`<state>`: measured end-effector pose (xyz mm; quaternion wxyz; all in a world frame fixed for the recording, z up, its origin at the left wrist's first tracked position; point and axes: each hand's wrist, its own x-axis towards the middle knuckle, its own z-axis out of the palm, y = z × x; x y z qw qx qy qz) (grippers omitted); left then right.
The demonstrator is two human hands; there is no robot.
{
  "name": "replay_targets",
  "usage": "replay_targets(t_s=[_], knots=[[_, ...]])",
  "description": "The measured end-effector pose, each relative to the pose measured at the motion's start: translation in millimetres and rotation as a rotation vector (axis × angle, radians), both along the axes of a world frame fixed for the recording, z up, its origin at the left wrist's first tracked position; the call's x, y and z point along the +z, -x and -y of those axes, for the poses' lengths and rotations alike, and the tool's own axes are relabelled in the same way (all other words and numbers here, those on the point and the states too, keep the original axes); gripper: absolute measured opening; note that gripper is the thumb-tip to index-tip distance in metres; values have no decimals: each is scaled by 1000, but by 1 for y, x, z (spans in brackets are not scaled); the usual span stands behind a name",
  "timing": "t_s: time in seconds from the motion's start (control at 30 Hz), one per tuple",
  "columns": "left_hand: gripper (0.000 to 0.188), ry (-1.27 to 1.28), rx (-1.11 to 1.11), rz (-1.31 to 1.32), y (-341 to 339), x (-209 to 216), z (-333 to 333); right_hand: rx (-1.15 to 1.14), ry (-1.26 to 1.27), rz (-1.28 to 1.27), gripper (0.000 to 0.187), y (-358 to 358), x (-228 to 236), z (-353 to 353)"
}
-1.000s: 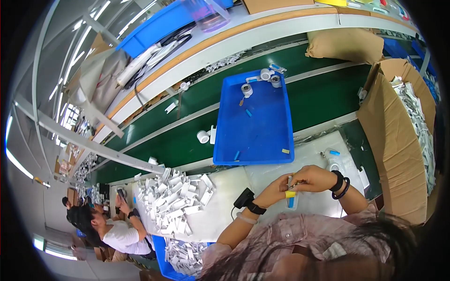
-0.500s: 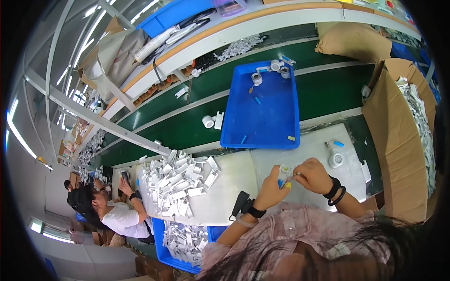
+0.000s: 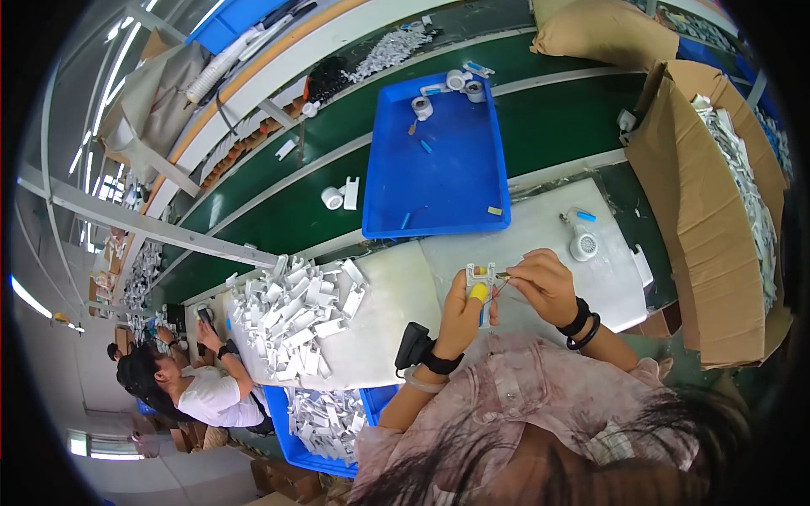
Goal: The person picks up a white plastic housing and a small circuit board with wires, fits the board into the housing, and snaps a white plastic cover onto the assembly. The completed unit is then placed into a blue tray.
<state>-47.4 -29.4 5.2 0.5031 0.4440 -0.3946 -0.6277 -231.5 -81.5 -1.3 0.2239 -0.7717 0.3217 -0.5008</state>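
Observation:
Above the near edge of the work surface, my left hand [image 3: 458, 319] is closed around a white plastic housing [image 3: 471, 273] with an open frame at its top. A rounded yellow piece [image 3: 479, 292] shows at my left fingers, with a bit of blue below it. My right hand [image 3: 544, 288] is pinched at the housing's right side. Something small and thin, with a brassy tip and fine dark strands, sticks out of those fingertips; its kind is too small to tell. A white round-headed part [image 3: 583, 246] with a blue piece lies beyond my right hand.
A blue tray [image 3: 434, 198] with a few white parts stands ahead on the green belt [image 3: 557, 135]. White housings are heaped [image 3: 295, 308] at left, above a filled blue bin [image 3: 283, 430]. A full cardboard box [image 3: 700, 228] stands at right. A co-worker [image 3: 215, 392] sits at far left.
The whole scene has shifted up and left in the picture. My hands have turned the housing so its open frame shows, and my right fingertips are now at its side.

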Motion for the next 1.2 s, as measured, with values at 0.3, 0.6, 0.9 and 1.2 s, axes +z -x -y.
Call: replay_targets(t_s=[0.3,0.6,0.9,1.2], knots=[[39,48,-27,18,8,7,-4,88,6,59,17,-2,1,-10],[33,100,-67,105,11,9,-8,29,66,44,19,-6,2,-11],[31,104,-71,205,13,11,-8,30,87,41,17,-4,-3,-10],[32,114,-62,291,15,7,-9,31,100,18,17,-3,-5,-9]])
